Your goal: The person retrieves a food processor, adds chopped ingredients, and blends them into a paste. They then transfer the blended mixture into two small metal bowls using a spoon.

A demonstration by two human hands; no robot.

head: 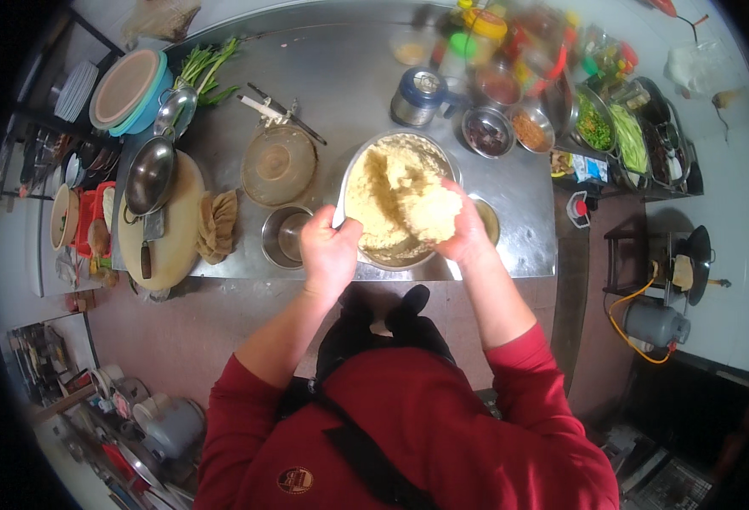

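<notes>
A round metal basin [346, 171] stands before me near the table's front edge, holding a pale yellow, wet dough-like mixture [374, 185]. My left hand [331, 245] grips the basin's near-left rim, thumb on top. Inside the near-right side, my right hand [467, 223] cups a clump of the mixture [435, 213], which covers most of its fingers. Left of my left hand sits a metal pot [277, 237]. Partly behind my right wrist is a round container [489, 220], its contents unclear.
On the steel table [342, 76] stand a blue-lidded jug [420, 95], small metal bowls [489, 132] and a round lid [279, 166]. Leftward lie a cloth [217, 226] and a cutting board [180, 248] bearing a cleaver [150, 239] and a metal pan [151, 175]. Several jars [470, 48] crowd the back right.
</notes>
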